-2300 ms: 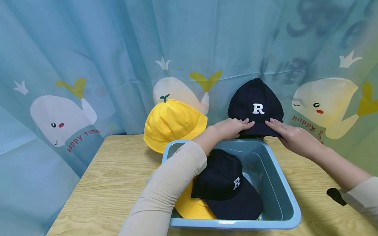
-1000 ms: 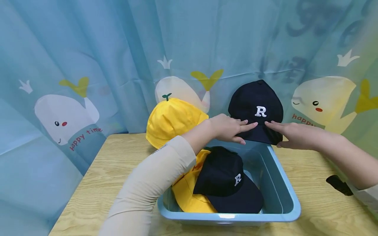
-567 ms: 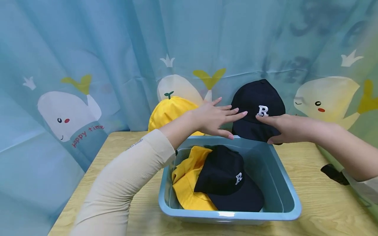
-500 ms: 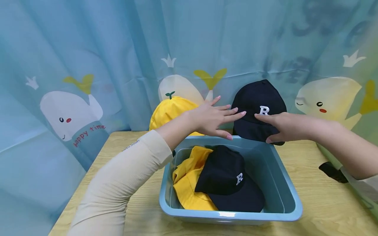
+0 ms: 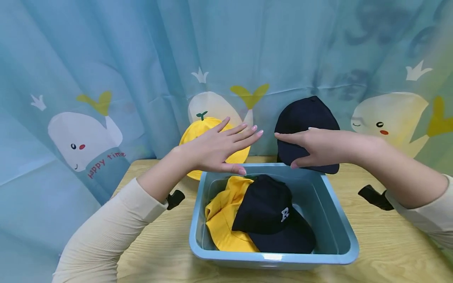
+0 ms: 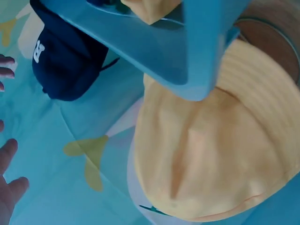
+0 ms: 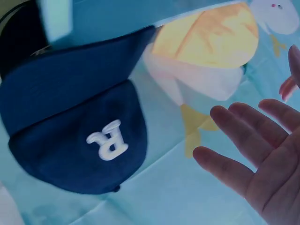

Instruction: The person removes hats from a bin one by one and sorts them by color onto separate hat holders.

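Note:
My left hand hovers over the blue plastic bin's back left corner, fingers spread and holding nothing. Behind it stands a yellow bucket hat with a green sprout on top. My right hand is in front of a dark baseball cap by the curtain and hides its letter R. In the right wrist view, that hand's fingers are straight and apart from the cap. Inside the bin, another dark cap with a white R lies partly over crumpled yellow fabric, likely a hat.
A wooden table bears the bin and hats. Behind it hangs a blue curtain printed with whales. Black straps or clips stick out at both cuffs.
Both hands have come off the brim of the standing cap. The left hand has drawn back to the left, and the right hand has shifted left too. The cap stays by the curtain.

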A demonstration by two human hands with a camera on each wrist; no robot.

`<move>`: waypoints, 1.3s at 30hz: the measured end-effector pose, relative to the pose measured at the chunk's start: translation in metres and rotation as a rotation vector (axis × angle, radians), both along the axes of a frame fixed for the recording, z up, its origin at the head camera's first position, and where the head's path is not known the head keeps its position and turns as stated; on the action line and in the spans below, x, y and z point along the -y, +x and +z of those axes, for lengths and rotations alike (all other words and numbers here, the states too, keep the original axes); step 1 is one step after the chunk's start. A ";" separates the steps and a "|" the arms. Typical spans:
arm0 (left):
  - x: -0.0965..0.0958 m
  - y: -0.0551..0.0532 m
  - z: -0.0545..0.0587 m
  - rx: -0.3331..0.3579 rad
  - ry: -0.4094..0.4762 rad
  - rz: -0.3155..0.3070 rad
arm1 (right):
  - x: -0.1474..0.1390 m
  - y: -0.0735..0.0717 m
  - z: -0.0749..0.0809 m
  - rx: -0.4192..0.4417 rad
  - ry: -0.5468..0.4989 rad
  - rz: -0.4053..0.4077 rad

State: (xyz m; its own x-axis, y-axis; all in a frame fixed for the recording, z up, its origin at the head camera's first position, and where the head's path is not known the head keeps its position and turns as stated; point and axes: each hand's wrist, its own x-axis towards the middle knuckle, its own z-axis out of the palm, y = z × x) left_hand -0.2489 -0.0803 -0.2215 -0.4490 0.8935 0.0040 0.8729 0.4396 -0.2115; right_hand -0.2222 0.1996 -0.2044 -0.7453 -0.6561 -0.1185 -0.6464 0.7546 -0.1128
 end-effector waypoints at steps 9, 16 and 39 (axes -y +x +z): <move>0.020 0.021 -0.017 -0.030 -0.015 -0.029 | 0.021 0.014 0.001 0.028 -0.010 0.039; 0.040 0.042 -0.047 -0.085 0.029 -0.140 | 0.032 0.013 -0.012 0.074 0.008 0.072; 0.075 0.090 -0.120 -0.030 0.110 -0.428 | 0.044 0.010 -0.086 -0.474 0.393 0.707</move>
